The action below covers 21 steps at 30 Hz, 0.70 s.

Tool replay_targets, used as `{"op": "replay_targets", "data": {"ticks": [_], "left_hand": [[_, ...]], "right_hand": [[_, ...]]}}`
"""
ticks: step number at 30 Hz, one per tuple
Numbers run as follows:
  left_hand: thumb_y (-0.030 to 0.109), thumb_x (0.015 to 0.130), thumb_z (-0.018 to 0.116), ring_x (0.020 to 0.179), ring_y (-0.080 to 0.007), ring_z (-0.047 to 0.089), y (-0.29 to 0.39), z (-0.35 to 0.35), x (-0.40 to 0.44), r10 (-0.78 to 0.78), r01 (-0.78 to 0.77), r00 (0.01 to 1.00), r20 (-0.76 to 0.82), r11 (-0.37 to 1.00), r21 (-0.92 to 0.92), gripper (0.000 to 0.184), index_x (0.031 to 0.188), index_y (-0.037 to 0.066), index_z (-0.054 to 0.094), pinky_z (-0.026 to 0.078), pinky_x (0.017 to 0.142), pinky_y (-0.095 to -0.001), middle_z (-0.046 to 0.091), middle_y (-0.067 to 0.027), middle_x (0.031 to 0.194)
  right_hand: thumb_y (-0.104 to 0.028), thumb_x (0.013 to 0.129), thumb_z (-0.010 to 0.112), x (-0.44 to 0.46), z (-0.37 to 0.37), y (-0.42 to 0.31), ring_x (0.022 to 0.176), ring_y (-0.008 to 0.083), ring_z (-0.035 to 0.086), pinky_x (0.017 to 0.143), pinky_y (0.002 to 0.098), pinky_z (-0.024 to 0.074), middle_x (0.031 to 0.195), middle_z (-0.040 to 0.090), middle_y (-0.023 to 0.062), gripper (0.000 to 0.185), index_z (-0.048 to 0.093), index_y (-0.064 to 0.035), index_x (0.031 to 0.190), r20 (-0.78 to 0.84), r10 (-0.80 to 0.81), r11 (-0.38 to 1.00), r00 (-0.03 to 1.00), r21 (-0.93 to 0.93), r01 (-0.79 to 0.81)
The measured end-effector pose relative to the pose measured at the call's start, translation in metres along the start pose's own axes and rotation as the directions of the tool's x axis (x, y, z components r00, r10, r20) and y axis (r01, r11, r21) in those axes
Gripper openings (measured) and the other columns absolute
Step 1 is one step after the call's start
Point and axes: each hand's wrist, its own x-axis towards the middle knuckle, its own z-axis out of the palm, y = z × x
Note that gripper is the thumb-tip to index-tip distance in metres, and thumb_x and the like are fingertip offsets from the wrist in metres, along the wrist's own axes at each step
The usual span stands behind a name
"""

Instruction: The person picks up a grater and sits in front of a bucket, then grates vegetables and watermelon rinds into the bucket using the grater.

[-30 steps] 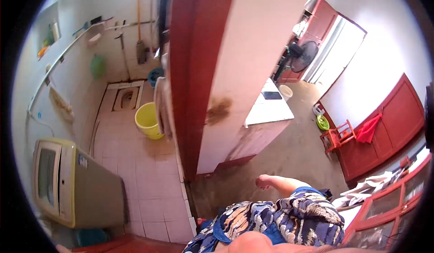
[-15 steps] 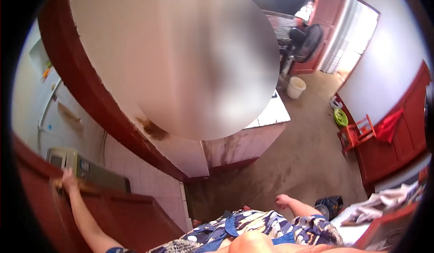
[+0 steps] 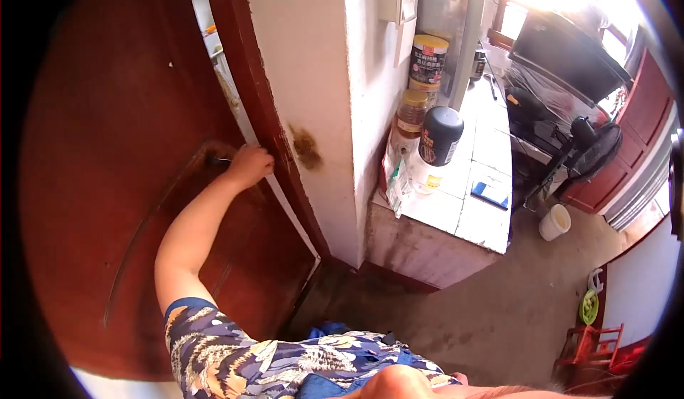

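My left hand (image 3: 253, 165) is closed at the free edge of a dark red wooden door (image 3: 128, 185), its fingers curled close to the door frame (image 3: 265, 103). A small dark metal fitting (image 3: 218, 160) shows on the door just behind my wrist. Whether the fingers wrap the edge itself or a handle is hidden by the hand. Only a narrow gap separates door and frame, with a strip of the other room showing through. My right hand is out of view.
A tiled counter (image 3: 467, 214) holds a black-lidded jar (image 3: 440, 137), several other containers and a blue packet (image 3: 490, 194). Beyond it stand a fan (image 3: 595, 151) and a white bucket (image 3: 554, 222). A red chair (image 3: 591, 345) and green basket (image 3: 588, 306) are at the right.
The door has swung towards its frame, with my left hand at its edge, narrowing the opening. The view has turned left. My right hand has gone out of view.
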Motion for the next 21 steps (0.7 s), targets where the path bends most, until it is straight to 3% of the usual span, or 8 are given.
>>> {"op": "replay_targets", "data": {"ticks": [4, 5, 7, 8, 9, 10, 15, 21], "left_hand": [[0.016, 0.072, 0.055, 0.079, -0.0289, 0.050, 0.036, -0.007, 0.018, 0.021, 0.002, 0.988, -0.151, 0.988, 0.154, 0.010, 0.069, 0.010, 0.062, 0.041, 0.073, -0.0403, 0.055, -0.0109, 0.073], [0.015, 0.073, 0.054, 0.082, -0.0294, 0.051, 0.041, 0.004, 0.033, 0.028, 0.024, 0.974, -0.223, 0.974, 0.224, 0.011, 0.071, 0.009, 0.062, 0.041, 0.075, -0.0402, 0.057, -0.0119, 0.077], [0.015, 0.079, 0.049, 0.098, -0.0312, 0.051, 0.061, -0.009, 0.058, -0.461, 0.451, 0.885, -0.062, 0.883, -0.127, 0.018, 0.087, 0.006, 0.062, 0.041, 0.083, -0.0405, 0.058, -0.0145, 0.098], [0.014, 0.083, 0.045, 0.099, -0.0310, 0.051, 0.009, 0.049, 0.045, -0.181, 0.214, 0.924, -0.337, 0.975, 0.065, 0.023, 0.096, 0.003, 0.060, 0.040, 0.087, -0.0400, 0.056, -0.0155, 0.104], [0.014, 0.084, 0.043, 0.103, -0.0304, 0.048, -0.011, 0.065, 0.050, -0.218, 0.242, 0.920, -0.325, 0.970, 0.034, 0.024, 0.100, 0.003, 0.057, 0.038, 0.089, -0.0391, 0.054, -0.0154, 0.109], [0.015, 0.086, 0.042, 0.106, -0.0298, 0.046, -0.018, 0.070, 0.050, -0.289, 0.300, 0.913, -0.287, 0.954, -0.005, 0.025, 0.104, 0.002, 0.055, 0.036, 0.091, -0.0381, 0.051, -0.0153, 0.113], [0.017, 0.093, 0.036, 0.124, -0.0267, 0.033, -0.055, 0.043, 0.006, -0.518, 0.519, 0.843, -0.144, 0.854, -0.031, 0.036, 0.123, 0.000, 0.044, 0.025, 0.103, -0.0335, 0.037, -0.0147, 0.133], [0.011, 0.084, 0.044, 0.099, -0.0345, 0.047, 0.013, -0.012, 0.015, -0.276, 0.327, 0.941, -0.195, 0.892, 0.312, 0.021, 0.092, -0.003, 0.057, 0.038, 0.086, -0.0407, 0.054, -0.0199, 0.104]], "right_hand": [[-0.010, 0.074, 0.061, -0.017, -0.002, -0.005, 0.080, 0.0219, 0.059, 0.076, 0.0322, 0.0455, 0.083, 0.063, 0.0140, 0.021, 0.063, 0.0016, 0.091, -0.040, 0.144, 0.951, 0.989, 0.282, -0.127], [-0.009, 0.075, 0.050, 0.016, 0.009, 0.033, 0.050, 0.0192, 0.058, 0.042, 0.0325, 0.0465, 0.060, 0.058, 0.0111, 0.013, 0.058, 0.0008, 0.074, -0.150, -0.234, 0.969, 0.961, 0.041, 0.243], [-0.012, 0.074, 0.049, -0.016, -0.009, -0.016, 0.044, 0.0192, 0.054, 0.039, 0.0321, 0.0439, 0.055, 0.055, 0.0093, 0.016, 0.055, -0.0004, 0.064, -0.106, -0.223, 0.975, 0.969, -0.013, 0.223], [-0.013, 0.073, 0.049, 0.014, 0.002, 0.022, 0.042, 0.0190, 0.054, 0.039, 0.0324, 0.0435, 0.056, 0.057, 0.0092, 0.014, 0.055, -0.0015, 0.067, -0.147, -0.233, 0.972, 0.961, -0.040, 0.230], [-0.022, 0.075, 0.053, 0.026, 0.003, 0.034, 0.064, 0.0221, 0.062, 0.057, 0.0349, 0.0498, 0.070, 0.063, 0.0129, 0.025, 0.061, -0.0009, 0.087, -0.041, -0.028, 1.000, 0.999, 0.002, 0.028], [-0.016, 0.075, 0.052, 0.020, 0.001, 0.028, 0.060, 0.0187, 0.061, 0.049, 0.0330, 0.0498, 0.067, 0.061, 0.0087, 0.024, 0.060, -0.0025, 0.093, -0.023, 0.096, 0.973, 0.995, 0.214, -0.089], [-0.014, 0.076, 0.052, -0.023, -0.044, 0.011, 0.053, 0.0120, 0.054, 0.044, 0.0275, 0.0443, 0.065, 0.056, 0.0018, 0.019, 0.058, -0.0083, 0.094, 0.076, 0.238, 0.930, 0.968, 0.270, -0.250], [-0.014, 0.075, 0.053, 0.068, -0.136, -0.039, 0.048, 0.0144, 0.054, 0.043, 0.0297, 0.0448, 0.063, 0.058, 0.0053, 0.020, 0.059, -0.0094, 0.093, -0.004, 0.122, 0.990, 0.992, 0.072, -0.122]]}}
